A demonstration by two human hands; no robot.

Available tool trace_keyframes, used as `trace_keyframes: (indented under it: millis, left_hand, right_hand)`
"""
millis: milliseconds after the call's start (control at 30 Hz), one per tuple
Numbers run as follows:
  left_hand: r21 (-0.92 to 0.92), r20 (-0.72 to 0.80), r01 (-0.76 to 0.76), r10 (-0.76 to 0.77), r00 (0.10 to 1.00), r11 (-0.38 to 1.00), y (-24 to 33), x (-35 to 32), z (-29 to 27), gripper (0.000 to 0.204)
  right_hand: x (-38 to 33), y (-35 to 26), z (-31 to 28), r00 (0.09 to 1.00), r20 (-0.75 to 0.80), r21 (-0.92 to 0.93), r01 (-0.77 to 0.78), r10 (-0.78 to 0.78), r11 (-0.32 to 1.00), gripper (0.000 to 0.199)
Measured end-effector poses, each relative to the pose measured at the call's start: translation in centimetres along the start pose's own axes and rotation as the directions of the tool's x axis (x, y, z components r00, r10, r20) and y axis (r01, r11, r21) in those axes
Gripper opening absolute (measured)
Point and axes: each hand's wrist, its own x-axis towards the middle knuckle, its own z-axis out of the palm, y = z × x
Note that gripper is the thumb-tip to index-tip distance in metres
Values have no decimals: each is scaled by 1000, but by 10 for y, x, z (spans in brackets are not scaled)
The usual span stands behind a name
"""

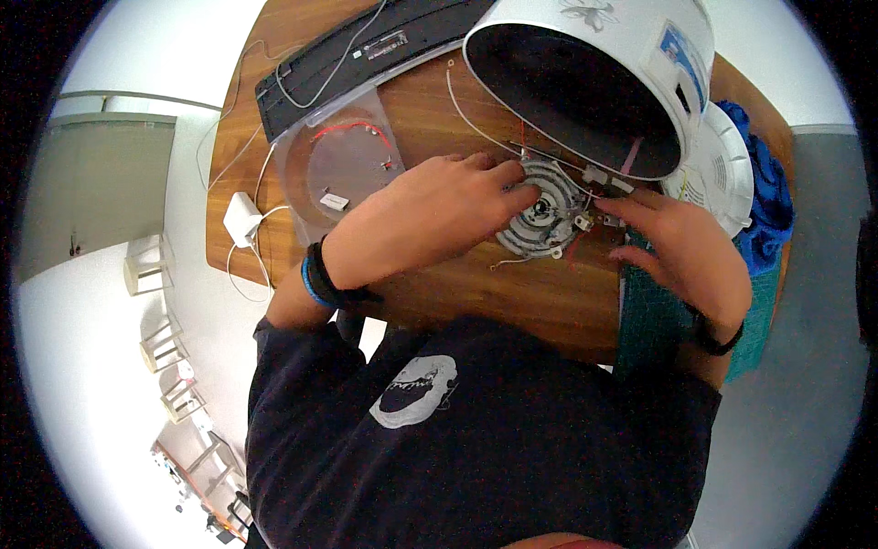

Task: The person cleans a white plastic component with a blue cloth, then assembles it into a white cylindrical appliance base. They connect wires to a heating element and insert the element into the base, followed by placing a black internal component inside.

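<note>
A round grey metal heating plate (541,209) with ring-shaped ridges lies on the wooden table in front of me. My left hand (448,203) reaches in from the left, its bent fingers closed over the plate's left and far edge. To the right of the plate, my right hand (686,242) has its thumb and index finger apart. The right fingertips are close to small metal parts and wiring (590,220) at the plate's right side; whether they touch is hard to tell. A white wire (471,119) curves from the plate toward the far side.
Beyond the plate, a white cylindrical appliance housing (585,27) lies tipped with its dark opening toward me. A white round cover (722,178), blue cloth (766,183) and green mat (754,320) are at right. A clear plastic tray (293,165), black keyboard (366,55) and white adapter (242,220) sit left.
</note>
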Motion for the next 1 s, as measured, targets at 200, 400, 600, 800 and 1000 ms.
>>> trace_keyframes:
  millis: [200,400,600,800,1000]
  left_hand:
    - [-69,21,14,-13,1000,998,-5,-8,2,57]
    - [-29,-24,-11,10,1000,1000,-12,-3,11,47]
    - [-8,-91,-24,23,996,1000,-11,-6,14,32]
    - [11,-46,-2,3,999,1000,-12,-6,8,41]
    - [-2,126,62,-62,990,998,-7,-6,0,53]
  right_hand:
    - [23,0,10,999,36,-59,15,-13,998,36]
    - [16,14,11,995,-100,42,22,-17,999,27]
    - [9,15,4,986,-159,-21,41,-44,999,29]
    - [4,1,-7,979,-187,4,86,-84,996,33]
    - [14,-10,9,913,-361,-157,144,-192,977,35]
